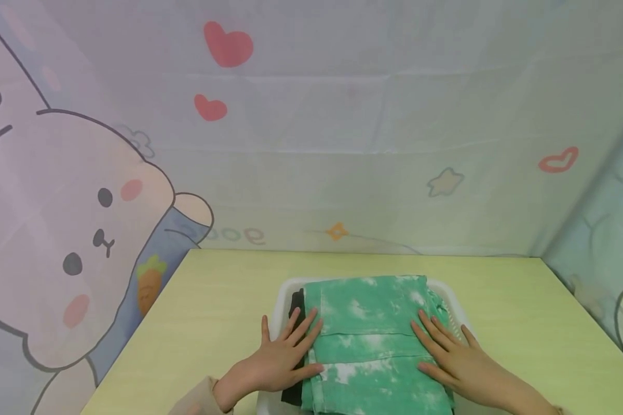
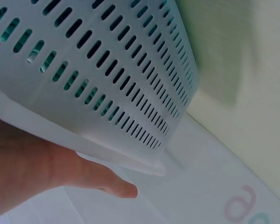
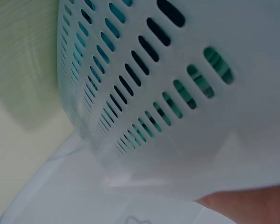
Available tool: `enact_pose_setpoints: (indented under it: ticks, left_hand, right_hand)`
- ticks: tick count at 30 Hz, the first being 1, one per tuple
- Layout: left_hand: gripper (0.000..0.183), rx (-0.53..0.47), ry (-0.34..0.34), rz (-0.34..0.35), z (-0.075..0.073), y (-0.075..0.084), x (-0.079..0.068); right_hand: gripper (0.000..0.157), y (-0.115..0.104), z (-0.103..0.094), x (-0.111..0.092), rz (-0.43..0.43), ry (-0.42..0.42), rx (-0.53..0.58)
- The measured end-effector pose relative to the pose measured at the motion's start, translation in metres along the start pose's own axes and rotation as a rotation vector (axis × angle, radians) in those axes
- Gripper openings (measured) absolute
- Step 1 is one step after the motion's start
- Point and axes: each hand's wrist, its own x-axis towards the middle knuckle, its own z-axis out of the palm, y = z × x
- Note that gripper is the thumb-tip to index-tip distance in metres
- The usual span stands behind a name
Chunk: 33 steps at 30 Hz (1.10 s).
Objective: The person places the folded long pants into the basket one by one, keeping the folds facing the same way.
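Note:
A green tie-dye garment (image 1: 374, 346), folded flat, lies on top in a white plastic basket (image 1: 277, 323). Black cloth (image 1: 293, 394) shows along its left side. My left hand (image 1: 277, 363) rests with spread, straight fingers on the garment's left edge and the black cloth. On the right edge of the garment, my right hand (image 1: 464, 363) lies with its fingers extended. Both wrist views show the slotted basket wall (image 2: 116, 70) from outside, with green and dark cloth behind the slots. Part of the left hand (image 2: 84, 172) appears beside the rim.
The basket stands on a pale yellow-green table (image 1: 213, 311) near its front edge. Behind the table hangs a printed backdrop (image 1: 342, 127) with a rabbit and hearts, which continues along both sides.

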Motion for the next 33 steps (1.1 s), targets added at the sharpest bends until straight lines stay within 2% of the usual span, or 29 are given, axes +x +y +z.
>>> enact_pose_setpoints:
  ticks: [6, 16, 21, 25, 31, 33]
  left_hand:
    - [0.072, -0.056, 0.02, 0.0, 0.0, -0.002, -0.004]
    - [0.074, -0.066, 0.063, -0.014, 0.001, -0.005, -0.011]
    - [0.071, -0.058, 0.136, -0.033, -0.002, -0.005, -0.017]
    - [0.067, -0.043, 0.202, -0.058, -0.006, -0.006, -0.02]
    - [0.062, -0.048, 0.305, -0.089, -0.013, -0.006, -0.025]
    - [0.06, -0.059, 0.346, -0.106, -0.015, -0.006, -0.026]
  right_hand:
    - [0.064, 0.003, -0.003, -0.005, -0.024, 0.001, 0.04]
    - [0.063, 0.005, -0.007, -0.015, -0.067, 0.085, 0.011]
    - [0.064, 0.007, -0.007, -0.019, -0.052, 0.095, 0.027]
    - [0.067, 0.013, -0.006, -0.022, -0.078, 0.164, -0.011]
    - [0.068, 0.02, -0.01, -0.023, -0.176, 0.292, -0.115]
    - [0.068, 0.022, -0.011, -0.023, -0.173, 0.325, -0.153]
